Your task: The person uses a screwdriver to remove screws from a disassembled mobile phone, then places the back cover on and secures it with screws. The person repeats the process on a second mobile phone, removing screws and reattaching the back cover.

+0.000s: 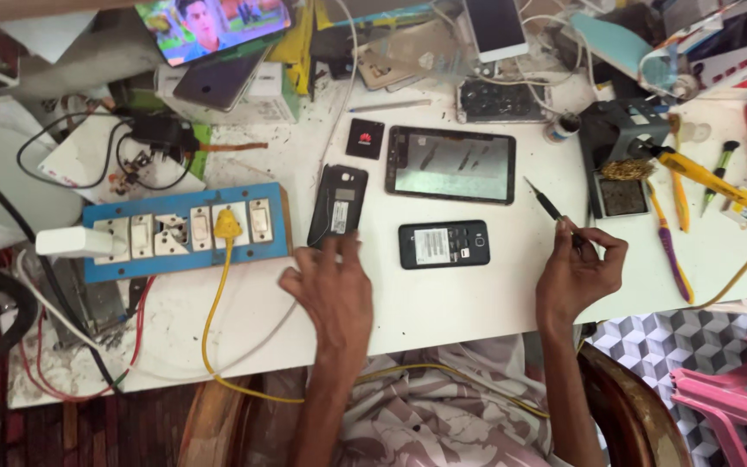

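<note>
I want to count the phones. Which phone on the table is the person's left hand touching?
The left hand touches the opened black phone standing lengthwise beside the blue switchboard. The small black phone and the tablet lie sideways, untouched.

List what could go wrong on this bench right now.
The right hand holds thin tweezers tip-out near the tablet; a slip might scratch its screen. The left hand reaches for the opened phone beside the blue switch board, whose yellow cord hangs off the table edge and could snag.
</note>
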Available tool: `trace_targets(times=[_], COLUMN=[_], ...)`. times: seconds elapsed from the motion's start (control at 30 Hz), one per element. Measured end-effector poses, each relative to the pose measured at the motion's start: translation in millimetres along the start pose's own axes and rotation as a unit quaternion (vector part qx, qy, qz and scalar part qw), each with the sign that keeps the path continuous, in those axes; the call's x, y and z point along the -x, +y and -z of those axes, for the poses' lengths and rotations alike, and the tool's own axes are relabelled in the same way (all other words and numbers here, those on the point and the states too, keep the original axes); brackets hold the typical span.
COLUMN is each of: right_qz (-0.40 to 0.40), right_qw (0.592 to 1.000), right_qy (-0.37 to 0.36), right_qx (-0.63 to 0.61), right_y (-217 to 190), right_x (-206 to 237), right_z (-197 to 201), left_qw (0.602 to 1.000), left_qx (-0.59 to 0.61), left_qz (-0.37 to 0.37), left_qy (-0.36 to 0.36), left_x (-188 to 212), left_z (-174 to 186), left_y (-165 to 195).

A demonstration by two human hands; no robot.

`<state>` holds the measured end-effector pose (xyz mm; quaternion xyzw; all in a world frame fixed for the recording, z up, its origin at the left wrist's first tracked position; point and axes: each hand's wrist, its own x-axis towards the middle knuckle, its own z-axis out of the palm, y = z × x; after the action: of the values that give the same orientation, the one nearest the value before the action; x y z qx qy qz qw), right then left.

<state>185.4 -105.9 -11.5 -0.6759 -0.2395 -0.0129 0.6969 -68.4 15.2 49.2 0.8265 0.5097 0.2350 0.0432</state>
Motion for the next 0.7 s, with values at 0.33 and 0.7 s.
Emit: trace_targets(times=[0.33,0.7], right_qz=[-0.065,-0.099], right_qw=[0.995,0.993], right_qy=[-0.028,-0.027], right_qx=[0.069,0.063], right_y=[-10,-9], right_x=[-2,-1], right_z=[-3,-2], left_qw=[0.999,0.998], left_qx=[-0.017,-0.032], left_qz=[0.012,0.001], left_qy=[-0.044,-0.052], left_x=[-35,-47], left_z=[29,12], left_y=[-2,-6])
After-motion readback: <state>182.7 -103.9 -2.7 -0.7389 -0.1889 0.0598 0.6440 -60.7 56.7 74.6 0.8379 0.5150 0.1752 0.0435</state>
